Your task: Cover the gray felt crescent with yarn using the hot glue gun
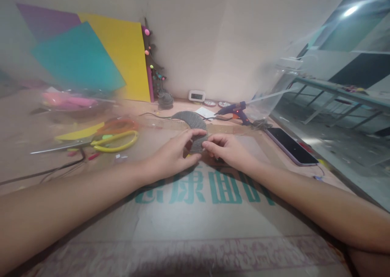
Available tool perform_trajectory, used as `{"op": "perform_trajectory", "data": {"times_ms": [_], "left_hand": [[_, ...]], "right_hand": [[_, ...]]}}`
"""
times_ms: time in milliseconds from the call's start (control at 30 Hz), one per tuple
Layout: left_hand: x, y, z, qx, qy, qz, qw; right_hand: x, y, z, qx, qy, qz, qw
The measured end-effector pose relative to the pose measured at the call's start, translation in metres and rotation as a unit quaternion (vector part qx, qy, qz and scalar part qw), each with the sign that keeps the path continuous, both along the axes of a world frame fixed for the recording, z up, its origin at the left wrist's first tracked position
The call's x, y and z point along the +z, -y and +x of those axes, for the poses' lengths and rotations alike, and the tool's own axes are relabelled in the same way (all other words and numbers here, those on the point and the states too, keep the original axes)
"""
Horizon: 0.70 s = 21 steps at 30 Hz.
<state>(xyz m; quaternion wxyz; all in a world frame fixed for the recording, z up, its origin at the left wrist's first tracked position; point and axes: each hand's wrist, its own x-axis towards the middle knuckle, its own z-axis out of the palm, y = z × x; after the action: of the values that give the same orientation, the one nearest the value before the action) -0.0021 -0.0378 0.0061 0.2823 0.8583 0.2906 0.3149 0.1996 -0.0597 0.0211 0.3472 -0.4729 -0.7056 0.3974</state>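
A grey crescent, its surface ridged like wound cord, stands out in front of me above the worktop. My left hand is closed around its lower part, fingers over the front and thumb below. At the crescent's right edge my right hand has thumb and fingertips pinched together; what lies between them is too small to make out. Under both hands is a printed sheet with green characters. Beyond them a dark glue gun with a small red light rests near the back.
Scissors with yellow handles lie on the left beside paper scraps and a black cable. A phone is at the right edge. Behind are a small digital clock, a decorated branch in a pot and coloured sheets.
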Motion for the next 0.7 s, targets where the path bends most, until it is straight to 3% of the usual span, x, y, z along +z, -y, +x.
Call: {"op": "perform_trajectory", "data": {"times_ms": [433,700], "left_hand": [[0.0003,-0.0068,-0.0003,0.011,0.122,-0.138,0.983],[0.0032,-0.0101,0.0024,0.067,0.161,-0.099,0.98]], "right_hand": [[0.0048,0.0023,-0.0019,-0.031,0.006,0.0,1.0],[0.0004,0.0015,0.0001,0.009,0.036,0.067,0.997]]}}
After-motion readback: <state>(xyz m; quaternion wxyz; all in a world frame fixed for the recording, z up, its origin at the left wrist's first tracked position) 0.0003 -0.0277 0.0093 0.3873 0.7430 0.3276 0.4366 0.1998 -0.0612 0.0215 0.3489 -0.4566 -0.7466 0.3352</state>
